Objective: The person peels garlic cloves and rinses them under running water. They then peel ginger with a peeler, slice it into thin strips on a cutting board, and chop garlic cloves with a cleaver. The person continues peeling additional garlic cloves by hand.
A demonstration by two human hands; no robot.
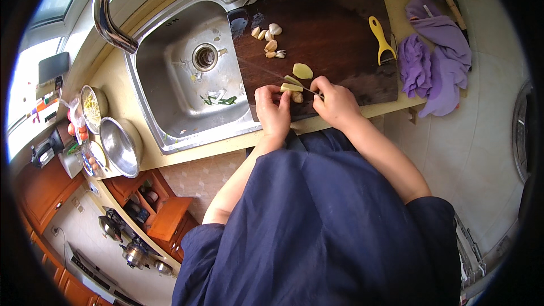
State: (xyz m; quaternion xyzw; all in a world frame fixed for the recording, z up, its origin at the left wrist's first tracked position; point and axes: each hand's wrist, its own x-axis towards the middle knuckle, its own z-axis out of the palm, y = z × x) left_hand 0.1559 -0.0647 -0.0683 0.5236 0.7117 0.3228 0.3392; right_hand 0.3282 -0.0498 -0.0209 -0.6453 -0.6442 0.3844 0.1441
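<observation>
My right hand (338, 102) grips the handle of a kitchen knife (272, 72), whose thin blade is seen nearly edge-on and points to the upper left. My left hand (272, 108) pinches a pale yellow piece of peeled ginger (291, 87) right beside the blade. A narrow cut strip (293, 80) lies against the knife's other side. Just beyond it rests a flat ginger slice (302, 71). A brownish knob (297, 97) sits between my hands. All are on a dark wooden cutting board (331, 29), with several garlic cloves (270, 46) towards its upper left.
The board partly covers a steel sink (170, 72) holding green scraps (219, 100) under a curved faucet (106, 17). A yellow peeler (378, 36) lies on the board's right. Purple cloths (446, 46) hang over the counter edge. Steel bowls (121, 146) stand at left.
</observation>
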